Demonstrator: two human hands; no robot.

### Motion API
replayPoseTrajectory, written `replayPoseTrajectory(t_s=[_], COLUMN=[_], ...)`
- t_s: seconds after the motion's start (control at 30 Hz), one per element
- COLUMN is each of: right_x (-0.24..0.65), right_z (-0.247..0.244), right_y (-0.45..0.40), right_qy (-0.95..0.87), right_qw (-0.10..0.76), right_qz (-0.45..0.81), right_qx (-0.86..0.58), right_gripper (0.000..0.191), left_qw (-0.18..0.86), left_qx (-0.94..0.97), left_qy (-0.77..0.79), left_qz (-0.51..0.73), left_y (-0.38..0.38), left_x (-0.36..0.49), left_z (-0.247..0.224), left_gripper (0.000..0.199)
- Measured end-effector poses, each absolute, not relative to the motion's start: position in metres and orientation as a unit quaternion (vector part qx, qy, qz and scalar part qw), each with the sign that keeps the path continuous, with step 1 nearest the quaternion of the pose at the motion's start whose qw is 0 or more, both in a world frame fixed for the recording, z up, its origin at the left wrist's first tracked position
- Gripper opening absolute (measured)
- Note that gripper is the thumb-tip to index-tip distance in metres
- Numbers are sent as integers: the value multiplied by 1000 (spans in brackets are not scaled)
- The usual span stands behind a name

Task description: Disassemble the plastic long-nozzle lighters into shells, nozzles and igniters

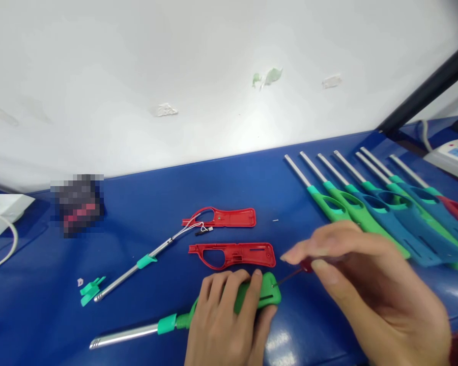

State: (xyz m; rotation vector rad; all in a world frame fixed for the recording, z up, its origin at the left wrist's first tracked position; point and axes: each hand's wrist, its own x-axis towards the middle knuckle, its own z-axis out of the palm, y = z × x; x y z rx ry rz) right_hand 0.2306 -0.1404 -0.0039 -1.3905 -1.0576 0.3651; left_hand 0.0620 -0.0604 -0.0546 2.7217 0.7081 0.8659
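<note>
Head view: two hands are working over a green stick lighter [269, 291] on a glossy blue tabletop [145, 198].
At the near middle, the left hand [225, 315] is gripping the lighter's handle from above, while the right hand [374, 284] is pinching a red-handled screwdriver [307, 265], its shaft reaching the handle's right end. Farther back, two red shell halves [234, 217] are lying apart; more lighters [381, 216] are lining the right. Beyond the far edge, a white wall [213, 51] is showing torn scraps [274, 76].
</note>
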Motion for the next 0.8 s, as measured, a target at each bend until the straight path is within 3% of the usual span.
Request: replayPoseTrajectory(t_s=[0.13,0.5,0.7,0.8], right_x=[236,250,260,262], right_z=[-5,-9,-25,-25], right_y=[-142,-136,-134,-135], right_qy=[-497,-458,-381,-346], right_qw=[613,556,644,673], right_qz=[153,176,288,285], right_qx=[-595,-671,-597,-588], right_gripper=[18,32,30,35], left_qw=[102,107,116,112], left_qx=[923,914,905,916], left_qy=[236,239,250,236], left_qz=[285,309,325,304], left_y=[-61,-62,-65,-62], left_x=[60,62,62,59], left_z=[-55,-62,-68,-61], left_gripper=[26,26,27,26])
